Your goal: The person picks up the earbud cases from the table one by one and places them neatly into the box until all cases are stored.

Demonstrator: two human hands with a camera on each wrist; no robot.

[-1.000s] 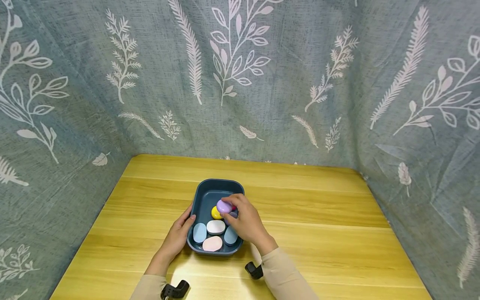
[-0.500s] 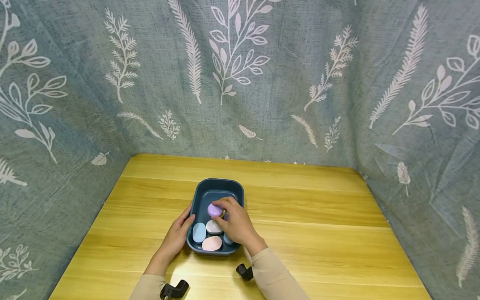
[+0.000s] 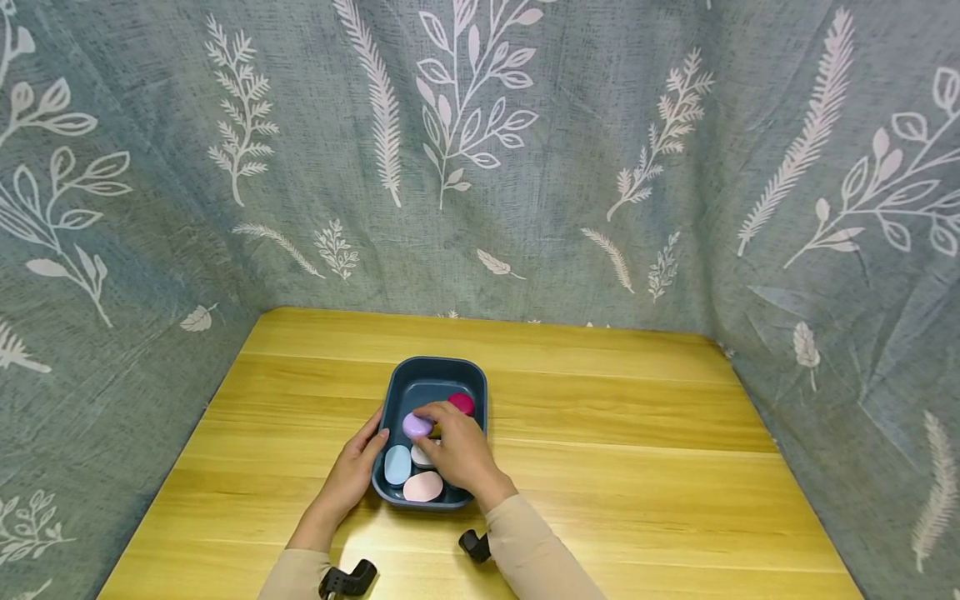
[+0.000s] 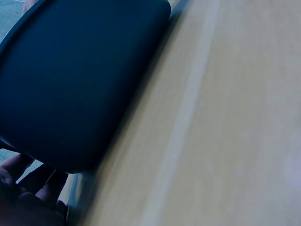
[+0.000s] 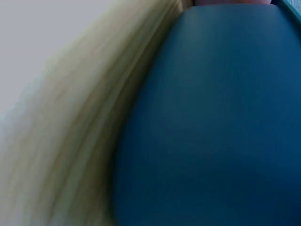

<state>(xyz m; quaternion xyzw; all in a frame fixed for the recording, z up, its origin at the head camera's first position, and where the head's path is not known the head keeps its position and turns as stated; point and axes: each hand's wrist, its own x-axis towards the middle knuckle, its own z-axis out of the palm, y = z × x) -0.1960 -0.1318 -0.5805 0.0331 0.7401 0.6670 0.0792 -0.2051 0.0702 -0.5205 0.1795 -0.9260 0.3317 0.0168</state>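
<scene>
A dark blue rectangular container (image 3: 405, 392) with rounded corners stands on the table; its outer wall (image 4: 80, 84) fills much of the left wrist view. My left hand (image 3: 352, 467) holds its left side, thumb over the rim and fingers along the outside. Inside it, thumb and fingers of my right hand (image 3: 465, 454) pinch a glossy lavender round disc (image 3: 416, 426). Behind that hand lies a crimson disc (image 3: 461, 404). Toward the near end are a light blue oval piece (image 3: 397, 465), a pale pink one (image 3: 423, 486) and a partly covered white one (image 3: 421, 457). The right hand hides other contents.
The wooden table (image 3: 637, 450) extends on both sides of the container. A patterned grey-green cloth (image 3: 480, 250) hangs behind and at both sides. Black wrist cameras stick out below each forearm, the left one (image 3: 348, 578) near the front and the right one (image 3: 474, 546) farther in.
My right hand has carried the lavender disc leftward and slightly nearer inside the container, uncovering the crimson disc and covering the yellow one. The left hand keeps its hold in place.
</scene>
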